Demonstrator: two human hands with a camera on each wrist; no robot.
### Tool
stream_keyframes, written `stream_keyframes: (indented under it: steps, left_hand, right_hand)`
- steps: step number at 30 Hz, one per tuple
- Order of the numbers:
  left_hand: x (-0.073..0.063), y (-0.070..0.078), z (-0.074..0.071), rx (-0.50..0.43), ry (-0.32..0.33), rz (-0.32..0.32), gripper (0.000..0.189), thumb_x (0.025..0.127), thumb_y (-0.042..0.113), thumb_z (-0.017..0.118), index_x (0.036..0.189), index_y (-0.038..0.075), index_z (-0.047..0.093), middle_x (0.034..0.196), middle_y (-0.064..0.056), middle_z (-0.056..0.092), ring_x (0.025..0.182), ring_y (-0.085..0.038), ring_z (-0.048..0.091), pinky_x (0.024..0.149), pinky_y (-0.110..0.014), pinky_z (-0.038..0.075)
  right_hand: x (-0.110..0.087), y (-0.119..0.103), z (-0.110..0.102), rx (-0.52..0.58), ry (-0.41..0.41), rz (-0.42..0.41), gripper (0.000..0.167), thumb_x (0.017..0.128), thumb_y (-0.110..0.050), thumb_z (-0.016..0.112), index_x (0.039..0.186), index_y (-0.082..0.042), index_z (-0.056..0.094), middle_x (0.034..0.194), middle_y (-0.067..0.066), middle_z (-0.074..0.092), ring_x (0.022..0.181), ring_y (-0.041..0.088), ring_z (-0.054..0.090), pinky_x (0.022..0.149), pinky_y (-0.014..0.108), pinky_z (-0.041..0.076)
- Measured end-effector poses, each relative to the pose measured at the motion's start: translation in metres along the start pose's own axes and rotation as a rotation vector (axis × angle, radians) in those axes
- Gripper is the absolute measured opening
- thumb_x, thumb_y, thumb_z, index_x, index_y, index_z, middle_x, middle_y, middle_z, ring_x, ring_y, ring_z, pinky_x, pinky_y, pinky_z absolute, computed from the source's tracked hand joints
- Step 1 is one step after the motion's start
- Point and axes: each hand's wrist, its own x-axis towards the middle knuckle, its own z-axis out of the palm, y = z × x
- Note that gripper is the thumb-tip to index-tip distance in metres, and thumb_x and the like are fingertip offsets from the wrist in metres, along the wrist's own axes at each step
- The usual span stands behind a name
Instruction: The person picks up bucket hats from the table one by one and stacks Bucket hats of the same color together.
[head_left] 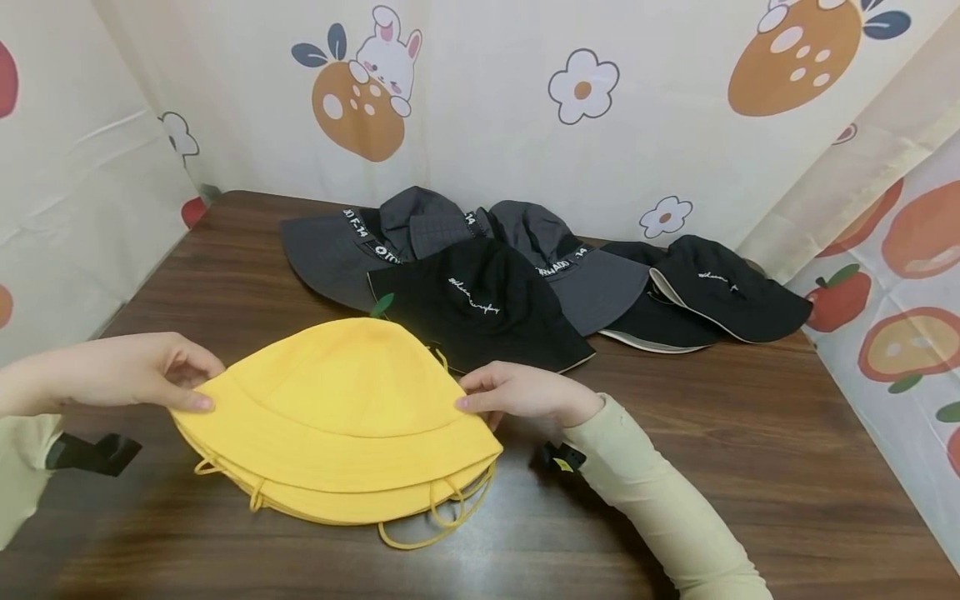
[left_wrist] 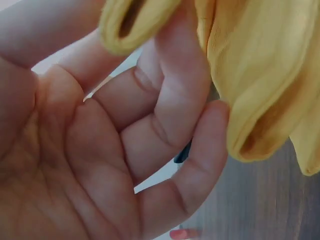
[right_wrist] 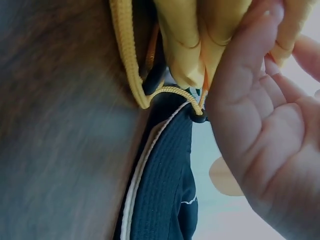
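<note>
Yellow bucket hats (head_left: 337, 392), nested one over another, are held near the front of the table, with a second brim (head_left: 337, 510) showing under the top one. My left hand (head_left: 142, 371) pinches the top brim at its left side, thumb above. At the right side my right hand (head_left: 521, 392) pinches the brim the same way. Thin yellow cords (head_left: 420, 546) dangle below, and a green leaf tab (head_left: 382, 305) tops the crown. In the left wrist view, the brim edges (left_wrist: 265, 100) part beside the curled fingers. The right wrist view shows hat folds (right_wrist: 182, 35) between thumb and fingers.
Behind the yellow hats lie a black bucket hat (head_left: 487, 308) with white script, grey hats (head_left: 330, 258) with lettered bands on both sides of it, and black hats (head_left: 727, 292) at the right. A patterned curtain (head_left: 487, 100) closes off the back of the brown table (head_left: 675, 450).
</note>
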Motion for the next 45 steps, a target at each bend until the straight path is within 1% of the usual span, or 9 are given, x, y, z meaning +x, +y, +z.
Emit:
stream_keyframes:
  steps: [4, 11, 17, 20, 24, 29, 34, 41, 45]
  left_hand:
    - [0.001, 0.0, 0.0, 0.03, 0.021, -0.02, 0.01, 0.091, 0.004, 0.059, 0.091, 0.014, 0.063, 0.064, 0.002, 0.054, 0.059, 0.001, 0.046, 0.051, -0.022, 0.039]
    - [0.007, 0.003, 0.013, 0.24, 0.12, -0.218, 0.037, 0.085, 0.02, 0.069, 0.069, 0.01, 0.037, 0.061, 0.009, 0.025, 0.053, 0.002, 0.026, 0.048, -0.022, 0.027]
    - [0.016, 0.014, 0.028, 0.465, 0.187, -0.429, 0.035, 0.081, 0.025, 0.073, 0.077, 0.012, 0.041, 0.064, 0.004, 0.035, 0.055, -0.008, 0.034, 0.051, -0.024, 0.028]
    - [0.015, 0.026, 0.033, 0.526, 0.267, -0.451, 0.039, 0.079, 0.026, 0.076, 0.08, 0.011, 0.04, 0.065, 0.002, 0.035, 0.056, -0.011, 0.034, 0.051, -0.025, 0.026]
    - [0.025, 0.053, 0.039, 0.554, 0.443, -0.408, 0.036, 0.081, 0.03, 0.074, 0.085, 0.01, 0.045, 0.069, 0.002, 0.044, 0.058, -0.012, 0.04, 0.053, -0.025, 0.031]
    - [0.048, 0.094, 0.054, 0.439, 0.608, -0.258, 0.024, 0.088, 0.032, 0.067, 0.097, 0.013, 0.056, 0.092, 0.001, 0.063, 0.086, -0.018, 0.06, 0.073, -0.039, 0.048]
    - [0.067, 0.124, 0.07, 0.337, 0.647, -0.088, 0.016, 0.092, 0.022, 0.063, 0.105, 0.015, 0.059, 0.101, 0.003, 0.062, 0.095, -0.017, 0.061, 0.08, -0.042, 0.05]
    - [0.095, 0.155, 0.083, 0.208, 0.687, 0.138, 0.013, 0.093, 0.012, 0.059, 0.106, 0.014, 0.063, 0.104, 0.002, 0.064, 0.095, -0.01, 0.06, 0.083, -0.032, 0.052]
    - [0.122, 0.158, 0.093, 0.099, 0.621, 0.156, 0.009, 0.094, 0.013, 0.058, 0.101, 0.015, 0.064, 0.099, 0.005, 0.064, 0.092, -0.007, 0.059, 0.085, -0.03, 0.051]
  right_hand:
    - [0.002, 0.003, 0.0, -0.017, 0.012, 0.006, 0.018, 0.098, -0.015, 0.05, 0.096, -0.002, 0.063, 0.079, -0.004, 0.063, 0.07, 0.01, 0.061, 0.071, 0.031, 0.054]
    - [0.006, 0.003, 0.0, -0.177, 0.089, 0.024, 0.02, 0.094, -0.019, 0.058, 0.078, -0.008, 0.058, 0.067, -0.004, 0.056, 0.062, 0.01, 0.055, 0.064, 0.028, 0.051]
    - [0.007, 0.004, 0.001, -0.226, 0.109, 0.043, 0.023, 0.094, -0.021, 0.059, 0.074, -0.009, 0.057, 0.064, -0.004, 0.053, 0.06, 0.012, 0.054, 0.059, 0.026, 0.047]
    - [0.007, 0.007, 0.001, -0.215, 0.128, 0.036, 0.025, 0.093, -0.022, 0.06, 0.073, -0.009, 0.057, 0.062, -0.003, 0.053, 0.059, 0.013, 0.053, 0.058, 0.025, 0.046]
    - [0.001, 0.009, -0.001, -0.153, 0.158, 0.016, 0.022, 0.093, -0.023, 0.06, 0.077, -0.009, 0.061, 0.064, -0.001, 0.054, 0.061, 0.013, 0.053, 0.061, 0.028, 0.048]
    - [-0.01, 0.014, -0.007, -0.073, 0.191, -0.032, 0.021, 0.095, -0.019, 0.056, 0.086, -0.001, 0.062, 0.066, 0.001, 0.053, 0.064, 0.016, 0.052, 0.063, 0.03, 0.048]
    - [-0.025, 0.027, -0.015, 0.01, 0.213, -0.093, 0.026, 0.097, -0.017, 0.051, 0.091, 0.007, 0.058, 0.07, 0.002, 0.053, 0.067, 0.016, 0.053, 0.065, 0.031, 0.049]
    - [-0.052, 0.048, -0.03, 0.312, 0.301, -0.128, 0.016, 0.097, -0.011, 0.048, 0.098, 0.003, 0.055, 0.075, 0.001, 0.055, 0.068, 0.012, 0.052, 0.065, 0.025, 0.047]
    - [-0.064, 0.054, -0.039, 0.402, 0.349, -0.134, 0.013, 0.098, -0.008, 0.045, 0.1, -0.009, 0.058, 0.078, -0.001, 0.056, 0.07, 0.01, 0.052, 0.066, 0.022, 0.047]
